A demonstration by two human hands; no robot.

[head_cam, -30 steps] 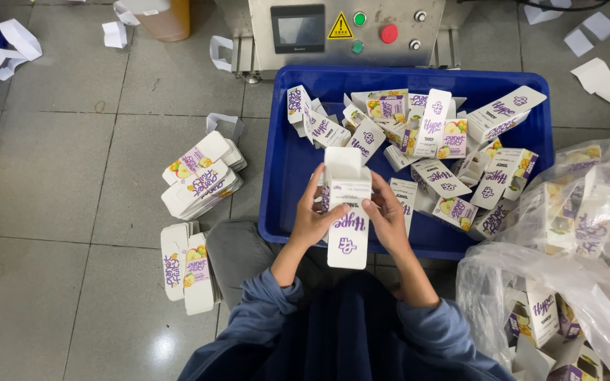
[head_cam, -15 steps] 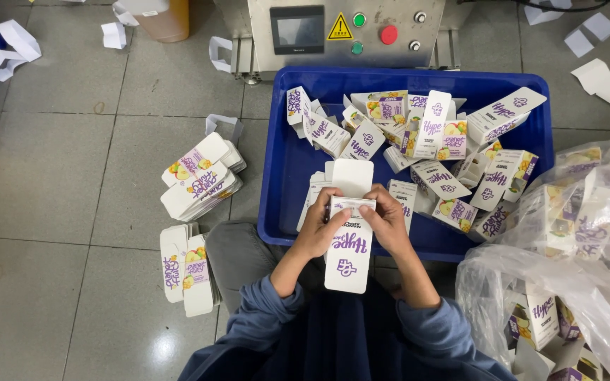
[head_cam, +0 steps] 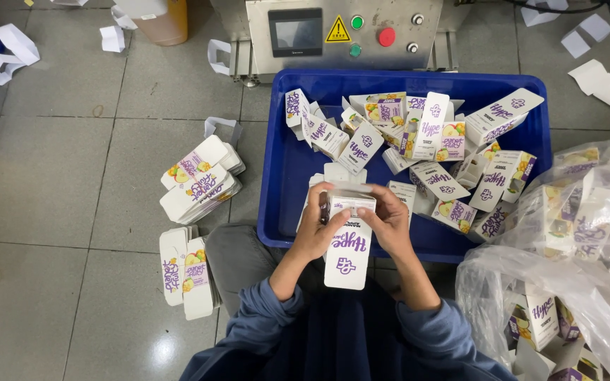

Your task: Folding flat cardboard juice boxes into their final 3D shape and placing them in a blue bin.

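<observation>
right now both hands are gripping a small white cardboard carton with purple lettering (head_cam: pixel 347 243), held upright just above the near rim of the blue plastic crate (head_cam: pixel 284 176) of finished cartons. the left hand (head_cam: pixel 317 227) is wrapping the carton's side while the right hand (head_cam: pixel 390 222) is pressing the top flap down, fingers curled shut on it. doing this well likely means keeping the walls square and seating the flap fully, without crushing the corners.
</observation>
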